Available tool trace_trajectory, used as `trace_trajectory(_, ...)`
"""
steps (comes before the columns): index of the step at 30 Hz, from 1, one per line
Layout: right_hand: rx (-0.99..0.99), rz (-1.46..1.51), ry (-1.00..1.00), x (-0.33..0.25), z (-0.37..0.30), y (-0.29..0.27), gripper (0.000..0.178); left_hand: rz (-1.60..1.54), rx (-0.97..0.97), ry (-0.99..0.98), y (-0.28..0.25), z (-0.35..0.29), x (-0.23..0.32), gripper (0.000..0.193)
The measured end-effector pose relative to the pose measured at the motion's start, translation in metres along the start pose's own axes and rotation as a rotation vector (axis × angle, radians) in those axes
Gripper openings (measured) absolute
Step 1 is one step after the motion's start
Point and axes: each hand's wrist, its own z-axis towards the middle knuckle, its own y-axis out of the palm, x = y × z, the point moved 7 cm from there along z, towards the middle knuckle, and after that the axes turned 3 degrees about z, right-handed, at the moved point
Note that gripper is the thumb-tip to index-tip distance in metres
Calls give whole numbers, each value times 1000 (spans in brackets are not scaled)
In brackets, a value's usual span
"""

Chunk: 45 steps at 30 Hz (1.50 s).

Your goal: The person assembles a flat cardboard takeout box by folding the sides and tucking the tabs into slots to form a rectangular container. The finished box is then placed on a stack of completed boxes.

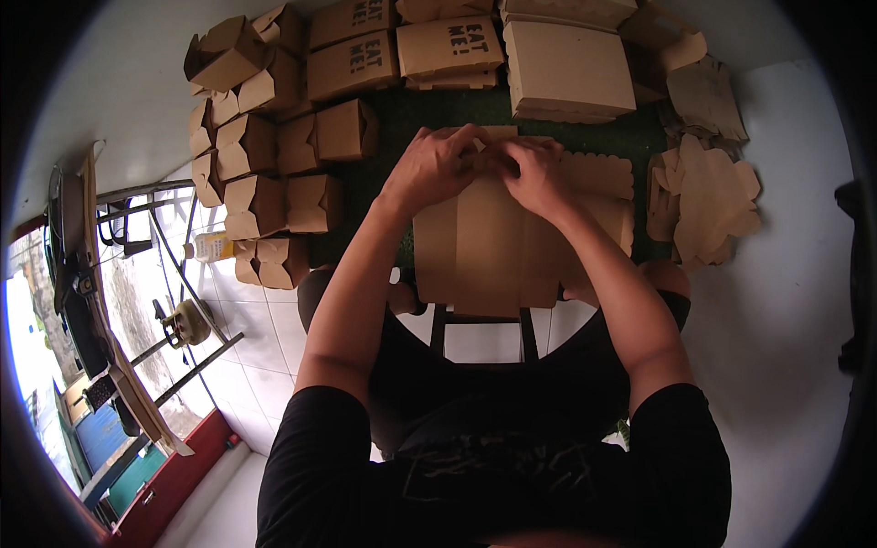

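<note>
A flat brown cardboard box blank [489, 247] with crease lines lies in front of me, its near edge above my lap. My left hand [437, 166] is closed on the blank's far end, its fingers curled and pinching a flap. Close beside it, my right hand [534, 173] grips the same end, fingertips nearly meeting the left ones. The fingers partly hide the fold between them. Under the right forearm shows a scalloped-edged cardboard piece [598, 173]; whether it joins the blank I cannot tell.
Folded small boxes [247, 146] stand in rows at the left on green turf-like matting [388, 123]. Larger printed boxes [352, 64] and a stack of pale boxes [571, 68] line the back. Flat scalloped blanks [717, 196] lie at the right. A bottle [212, 247] stands at far left.
</note>
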Motion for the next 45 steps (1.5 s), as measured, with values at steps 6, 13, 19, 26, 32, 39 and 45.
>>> trace_trajectory(6,46,-17,-18,-1,2,-5,15,12,133,75,-10,-1,2,27)
trace_trajectory(13,77,-73,-80,-8,2,-7,11,24,165,115,-11,1,-2,18)
trace_trajectory(19,81,-88,-44,-8,4,-8,12,-14,173,70,-10,1,-5,15)
trace_trajectory(26,80,-109,-29,-8,3,-9,9,-68,131,70,-12,0,-2,25)
trace_trajectory(32,67,-94,-23,-8,3,-9,11,-73,123,121,-13,1,1,23)
trace_trajectory(39,107,-104,-69,-13,3,-10,13,-76,101,91,-9,1,0,25)
trace_trajectory(45,63,-101,-57,-11,3,-8,13,-71,133,82,-10,-1,0,30)
